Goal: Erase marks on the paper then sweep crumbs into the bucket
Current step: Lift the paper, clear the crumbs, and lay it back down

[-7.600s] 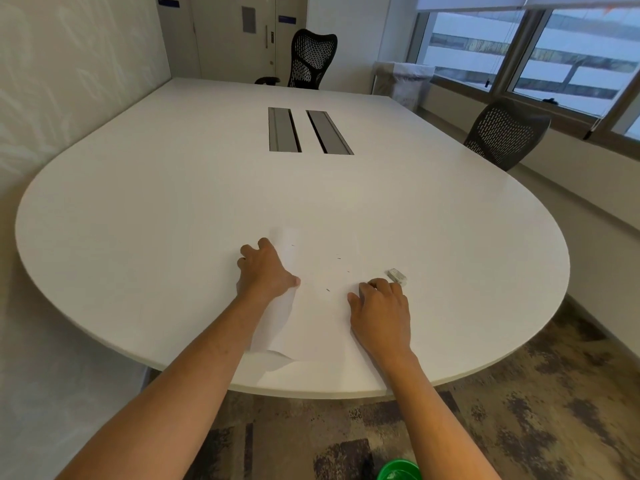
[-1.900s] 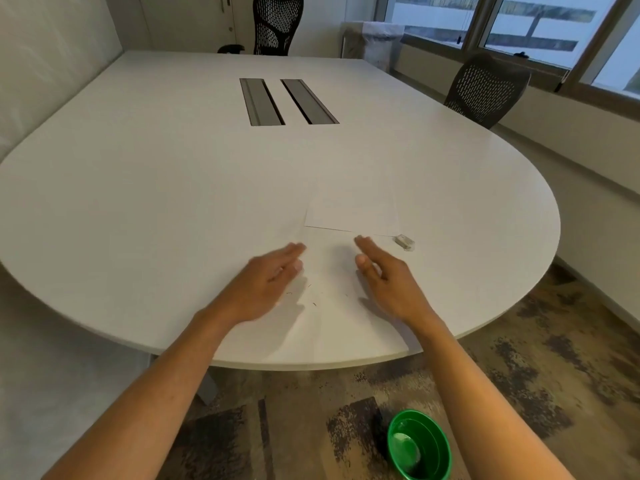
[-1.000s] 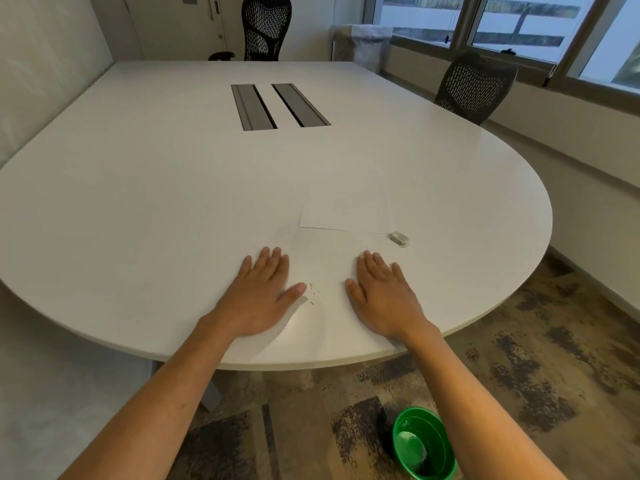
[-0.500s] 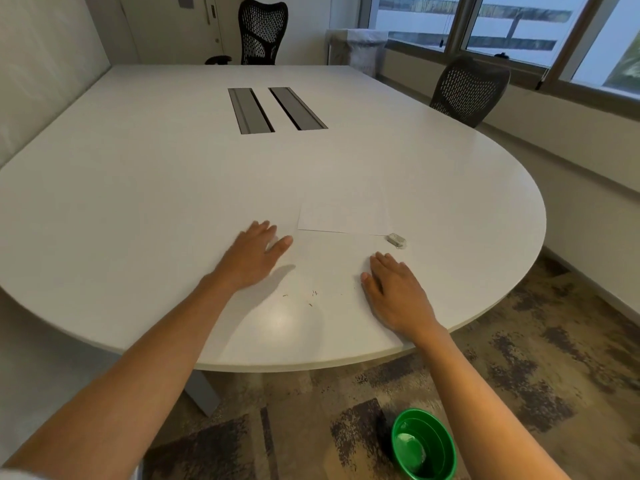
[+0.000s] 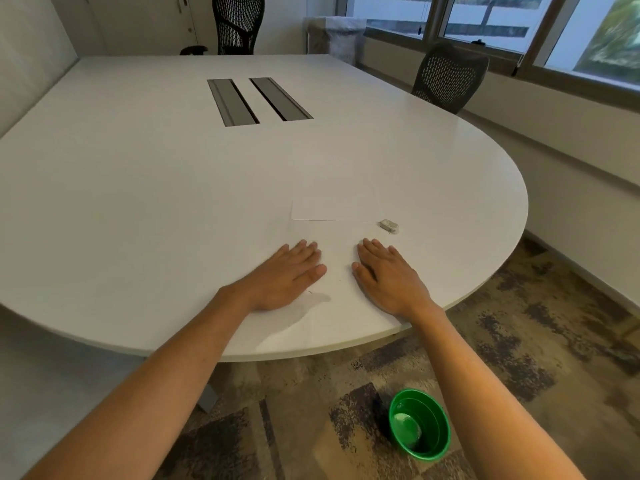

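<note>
From the head camera, the left hand (image 5: 287,277) and the right hand (image 5: 386,277) lie flat on the white tabletop (image 5: 138,202), palms down, fingers spread, holding nothing. A few tiny dark crumbs (image 5: 310,292) sit between them near the left thumb. The paper (image 5: 334,209) lies just beyond the fingertips, with the eraser (image 5: 389,225) at its near right corner. The green bucket (image 5: 419,429) stands on the carpet below the table edge.
</note>
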`<action>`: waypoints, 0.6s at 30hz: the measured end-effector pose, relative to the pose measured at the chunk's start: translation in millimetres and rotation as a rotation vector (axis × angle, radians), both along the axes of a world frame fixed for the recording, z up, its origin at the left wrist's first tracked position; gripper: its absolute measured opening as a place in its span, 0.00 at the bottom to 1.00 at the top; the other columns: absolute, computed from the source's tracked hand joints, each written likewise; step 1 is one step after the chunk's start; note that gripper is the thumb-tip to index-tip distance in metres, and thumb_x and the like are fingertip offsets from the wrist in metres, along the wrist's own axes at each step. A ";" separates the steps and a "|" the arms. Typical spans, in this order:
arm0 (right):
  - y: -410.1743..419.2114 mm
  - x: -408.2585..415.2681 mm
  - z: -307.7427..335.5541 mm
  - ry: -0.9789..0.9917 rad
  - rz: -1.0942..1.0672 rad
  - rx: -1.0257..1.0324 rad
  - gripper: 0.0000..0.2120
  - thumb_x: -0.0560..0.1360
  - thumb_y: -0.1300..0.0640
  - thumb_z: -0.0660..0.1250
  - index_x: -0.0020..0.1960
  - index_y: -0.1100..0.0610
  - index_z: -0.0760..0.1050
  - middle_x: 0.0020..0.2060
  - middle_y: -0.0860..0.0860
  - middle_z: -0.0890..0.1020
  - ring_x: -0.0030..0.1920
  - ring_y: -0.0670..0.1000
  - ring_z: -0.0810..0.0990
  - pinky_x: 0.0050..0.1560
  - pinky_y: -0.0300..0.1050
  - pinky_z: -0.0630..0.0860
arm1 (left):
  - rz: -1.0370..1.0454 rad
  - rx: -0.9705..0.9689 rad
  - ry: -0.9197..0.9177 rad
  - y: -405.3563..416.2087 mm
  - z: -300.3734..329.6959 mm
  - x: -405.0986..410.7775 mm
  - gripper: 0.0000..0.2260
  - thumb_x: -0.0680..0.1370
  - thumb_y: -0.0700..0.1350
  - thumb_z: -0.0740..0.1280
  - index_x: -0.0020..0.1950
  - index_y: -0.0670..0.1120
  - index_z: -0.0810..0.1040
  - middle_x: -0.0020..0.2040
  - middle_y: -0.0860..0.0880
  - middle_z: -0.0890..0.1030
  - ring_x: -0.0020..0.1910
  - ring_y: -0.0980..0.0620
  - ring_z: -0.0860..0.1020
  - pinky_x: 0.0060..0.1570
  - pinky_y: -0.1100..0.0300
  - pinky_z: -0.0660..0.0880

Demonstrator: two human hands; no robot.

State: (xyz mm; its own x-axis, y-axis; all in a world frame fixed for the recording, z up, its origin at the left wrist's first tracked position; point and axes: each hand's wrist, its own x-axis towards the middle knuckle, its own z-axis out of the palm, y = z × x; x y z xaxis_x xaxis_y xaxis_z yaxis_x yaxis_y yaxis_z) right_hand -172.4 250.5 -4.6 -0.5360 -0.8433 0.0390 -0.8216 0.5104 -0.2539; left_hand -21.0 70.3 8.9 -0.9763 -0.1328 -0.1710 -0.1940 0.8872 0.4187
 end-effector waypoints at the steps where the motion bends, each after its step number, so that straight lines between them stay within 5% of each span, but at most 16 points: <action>1: -0.1 1.2 0.1 -0.003 0.005 0.005 0.28 0.82 0.44 0.44 0.78 0.56 0.52 0.78 0.52 0.54 0.78 0.49 0.50 0.77 0.48 0.46 | -0.046 0.015 -0.001 8.0 1.4 6.1 0.32 0.79 0.64 0.41 0.79 0.51 0.46 0.79 0.56 0.43 0.76 0.63 0.38 0.74 0.62 0.36; 5: -0.3 5.9 0.1 -0.020 0.033 0.018 0.26 0.83 0.46 0.44 0.78 0.55 0.52 0.78 0.51 0.54 0.77 0.48 0.49 0.77 0.47 0.46 | -0.104 0.255 -0.002 34.8 7.8 27.1 0.26 0.81 0.61 0.45 0.78 0.57 0.51 0.75 0.66 0.45 0.69 0.77 0.40 0.66 0.77 0.37; 9: 3.0 19.9 6.6 -0.116 0.124 0.025 0.25 0.83 0.48 0.46 0.77 0.55 0.53 0.78 0.50 0.54 0.77 0.46 0.49 0.76 0.43 0.44 | 0.170 0.452 0.326 28.4 13.0 40.2 0.25 0.82 0.59 0.50 0.78 0.54 0.58 0.78 0.58 0.55 0.74 0.67 0.51 0.72 0.71 0.48; 11: 8.4 28.8 14.8 -0.274 0.140 -0.071 0.23 0.83 0.49 0.49 0.77 0.54 0.56 0.76 0.46 0.58 0.76 0.45 0.53 0.73 0.38 0.47 | 0.330 0.302 0.413 16.0 10.5 46.1 0.26 0.81 0.59 0.51 0.78 0.51 0.59 0.78 0.54 0.57 0.76 0.61 0.52 0.76 0.58 0.50; 14: 17.0 24.3 18.1 -0.222 -0.030 -0.250 0.23 0.83 0.50 0.50 0.76 0.55 0.58 0.76 0.49 0.61 0.76 0.48 0.57 0.72 0.41 0.52 | 0.455 -0.006 0.158 2.2 0.6 58.7 0.34 0.79 0.65 0.45 0.80 0.46 0.51 0.80 0.50 0.49 0.78 0.52 0.45 0.75 0.53 0.43; 18: 19.2 23.7 3.0 -0.019 -0.134 0.076 0.28 0.82 0.46 0.43 0.78 0.60 0.48 0.78 0.56 0.51 0.78 0.53 0.48 0.76 0.51 0.46 | 0.406 -0.240 -0.030 13.3 -13.9 69.9 0.43 0.74 0.71 0.36 0.79 0.42 0.42 0.80 0.44 0.40 0.78 0.48 0.38 0.76 0.48 0.37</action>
